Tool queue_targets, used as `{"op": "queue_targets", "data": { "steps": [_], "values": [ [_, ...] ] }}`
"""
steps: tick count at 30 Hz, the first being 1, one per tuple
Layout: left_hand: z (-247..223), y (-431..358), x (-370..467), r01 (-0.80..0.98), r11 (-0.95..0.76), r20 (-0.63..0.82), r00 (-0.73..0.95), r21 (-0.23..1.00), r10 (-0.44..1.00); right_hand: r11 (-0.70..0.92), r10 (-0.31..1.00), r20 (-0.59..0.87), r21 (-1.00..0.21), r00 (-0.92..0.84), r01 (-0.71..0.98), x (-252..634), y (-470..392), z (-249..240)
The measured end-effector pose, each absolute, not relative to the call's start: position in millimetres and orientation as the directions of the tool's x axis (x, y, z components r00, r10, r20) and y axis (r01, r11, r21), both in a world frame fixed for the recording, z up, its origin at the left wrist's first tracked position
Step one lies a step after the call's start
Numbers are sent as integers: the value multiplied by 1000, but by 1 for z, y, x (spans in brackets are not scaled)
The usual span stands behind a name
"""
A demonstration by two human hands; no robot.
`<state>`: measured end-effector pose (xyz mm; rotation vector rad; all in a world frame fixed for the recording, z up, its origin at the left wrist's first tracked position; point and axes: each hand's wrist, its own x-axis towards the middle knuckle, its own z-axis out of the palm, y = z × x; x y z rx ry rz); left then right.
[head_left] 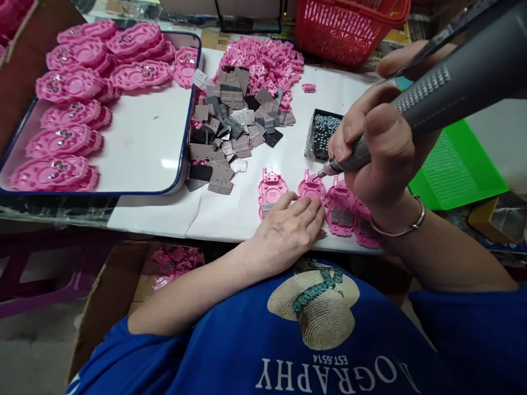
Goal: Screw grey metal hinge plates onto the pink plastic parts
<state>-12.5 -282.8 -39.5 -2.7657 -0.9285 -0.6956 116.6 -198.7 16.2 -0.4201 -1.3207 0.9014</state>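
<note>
Near the table's front edge stands a row of pink plastic housings, among them one at the left (pixel 272 189) and one with a grey metal plate (pixel 341 215). My left hand (pixel 288 233) lies flat, fingers stretched, over the lower part of the second pink housing (pixel 312 188). My right hand (pixel 381 145) is wrapped round a grey electric screwdriver (pixel 436 90). The screwdriver's tip points down-left at the upper part of that second housing; whether it touches a screw is too small to tell. Behind it is a black box of small screws (pixel 327 129).
A white blue-rimmed tray (pixel 191 109) at the left holds stacked pink housings. Grey metal plates (pixel 236 118) and small pink parts (pixel 267 60) lie piled mid-table. A red basket (pixel 343 33) stands behind, a green basket (pixel 461 164) at the right. Below is a cardboard box (pixel 109 291).
</note>
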Motion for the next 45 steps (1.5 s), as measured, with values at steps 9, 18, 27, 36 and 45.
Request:
{"op": "queue_targets", "data": {
  "steps": [9, 18, 27, 36, 45],
  "values": [
    [-41, -282, -12, 590, -807, 459, 709, 32, 536, 630, 731, 678, -715, -81, -303, 116, -196, 11],
    [-36, -281, -12, 568, -822, 392, 749, 38, 535, 583, 801, 596, -798, -59, -153, 113, -190, 0],
    [-40, -281, -11, 571, -820, 407, 738, 48, 538, 579, 757, 648, -726, -88, -371, 126, -187, 32],
    [-40, -281, -10, 550, -829, 459, 712, 107, 532, 694, 708, 665, -718, 236, -60, 161, -132, 21],
    [-41, -281, -9, 552, -824, 459, 703, 128, 542, 613, 753, 615, -785, 233, 90, 169, -117, -1]
  ]
}}
